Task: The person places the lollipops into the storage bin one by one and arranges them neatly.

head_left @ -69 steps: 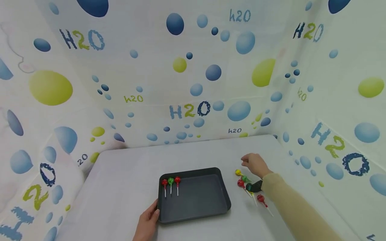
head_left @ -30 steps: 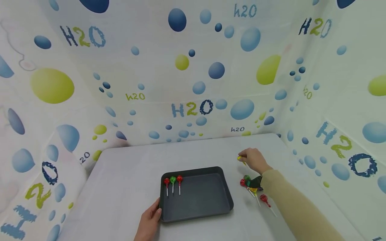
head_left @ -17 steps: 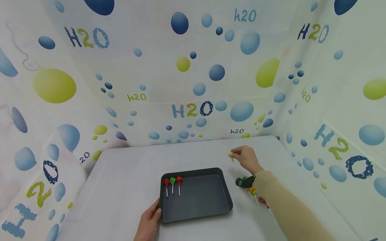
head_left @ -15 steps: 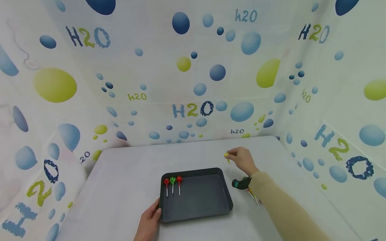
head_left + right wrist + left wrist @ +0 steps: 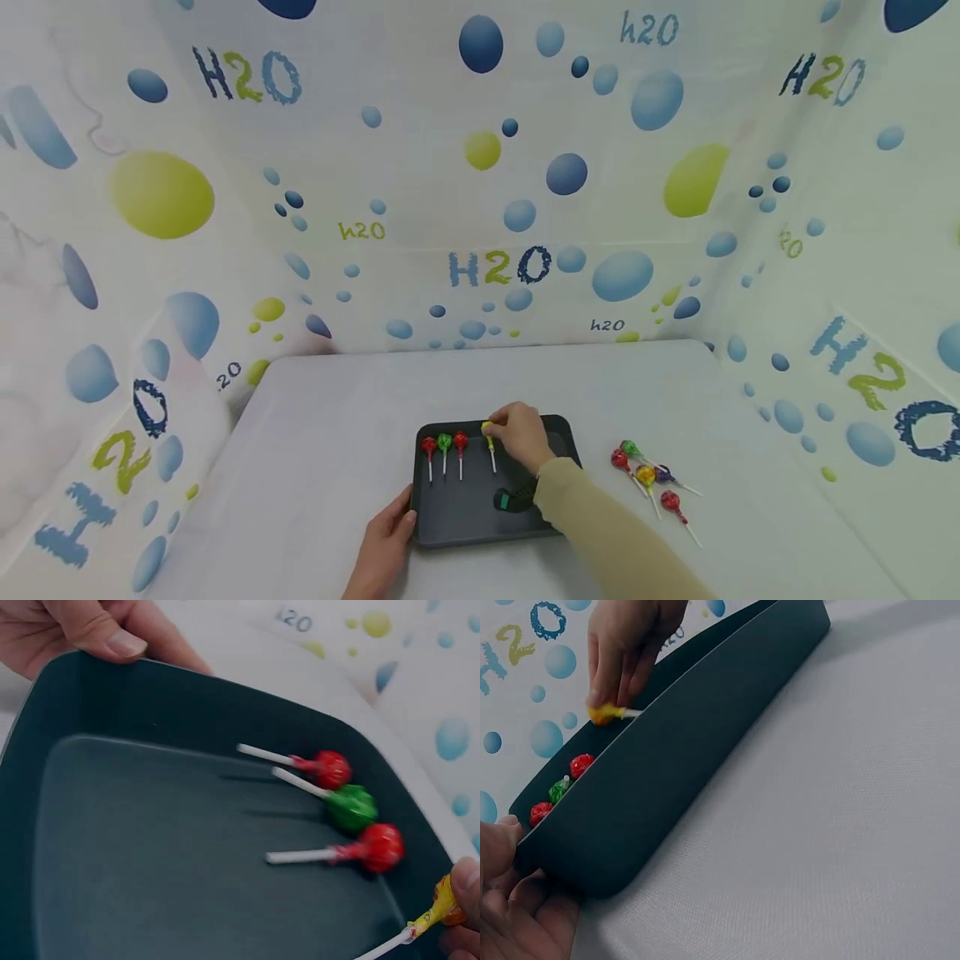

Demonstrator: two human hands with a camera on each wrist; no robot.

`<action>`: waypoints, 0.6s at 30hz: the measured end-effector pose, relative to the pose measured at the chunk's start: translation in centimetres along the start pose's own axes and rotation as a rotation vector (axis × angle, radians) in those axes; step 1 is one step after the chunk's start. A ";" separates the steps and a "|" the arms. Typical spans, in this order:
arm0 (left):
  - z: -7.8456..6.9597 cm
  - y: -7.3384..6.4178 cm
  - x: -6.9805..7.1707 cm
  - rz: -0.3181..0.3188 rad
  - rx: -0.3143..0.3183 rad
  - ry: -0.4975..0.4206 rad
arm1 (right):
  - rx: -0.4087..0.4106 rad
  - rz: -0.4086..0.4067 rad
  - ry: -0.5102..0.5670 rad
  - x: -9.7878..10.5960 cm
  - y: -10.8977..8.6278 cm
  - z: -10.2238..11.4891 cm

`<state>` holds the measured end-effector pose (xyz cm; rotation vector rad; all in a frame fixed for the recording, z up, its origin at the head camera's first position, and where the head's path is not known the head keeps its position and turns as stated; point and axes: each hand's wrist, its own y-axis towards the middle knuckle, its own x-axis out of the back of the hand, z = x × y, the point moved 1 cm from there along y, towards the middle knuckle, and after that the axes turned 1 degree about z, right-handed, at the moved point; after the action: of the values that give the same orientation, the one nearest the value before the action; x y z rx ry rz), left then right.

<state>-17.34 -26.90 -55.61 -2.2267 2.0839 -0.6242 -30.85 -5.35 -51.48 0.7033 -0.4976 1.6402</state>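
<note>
My left hand point(image 5: 384, 540) holds the dark baking tray point(image 5: 457, 521) at its left side, thumb on the rim and fingers beneath, as the left wrist view shows. Along the tray's far left stand out a red lollipop point(image 5: 429, 446), a green lollipop point(image 5: 444, 441) and another red lollipop point(image 5: 460, 439), side by side with sticks toward me. Over the tray's far side, right of that row, my right hand point(image 5: 522, 437) pinches a yellow lollipop point(image 5: 491, 442) by its head. Its white stick point(image 5: 386, 946) points down toward the tray's middle in the right wrist view.
Right of the tray, a loose group lies on the white table point(image 5: 337, 433): a green lollipop point(image 5: 629, 448), a red one point(image 5: 619, 459), a yellow one point(image 5: 646, 476), a purple one point(image 5: 663, 474) and another red lollipop point(image 5: 671, 502). A patterned curtain point(image 5: 420, 183) surrounds the table.
My right hand has picked the yellow lollipop from the group on the right and carried it left over the tray. The left hand keeps its hold on the tray.
</note>
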 end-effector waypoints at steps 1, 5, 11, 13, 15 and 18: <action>0.0 -0.1 0.0 -0.001 -0.002 0.004 | -0.004 -0.006 0.001 -0.7 -0.1 0.1; -0.2 -0.2 0.1 -0.005 0.005 0.018 | -0.029 -0.027 -0.009 -2.3 -0.4 0.6; -0.3 -0.3 0.3 0.007 0.014 0.006 | -0.053 -0.066 -0.045 -3.1 -0.7 1.5; -0.3 -0.3 0.3 0.007 0.012 0.000 | -0.052 -0.078 -0.052 -3.3 -0.7 1.7; -0.2 -0.3 0.3 0.006 0.008 -0.002 | -0.044 -0.088 -0.060 -3.5 -0.7 1.9; -0.2 -0.3 0.3 0.012 0.003 -0.001 | -0.050 -0.096 -0.067 -3.8 -0.7 2.0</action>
<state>-17.10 -27.10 -55.29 -2.2111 2.0922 -0.6244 -29.50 -9.28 -52.66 0.7357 -0.5434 1.5138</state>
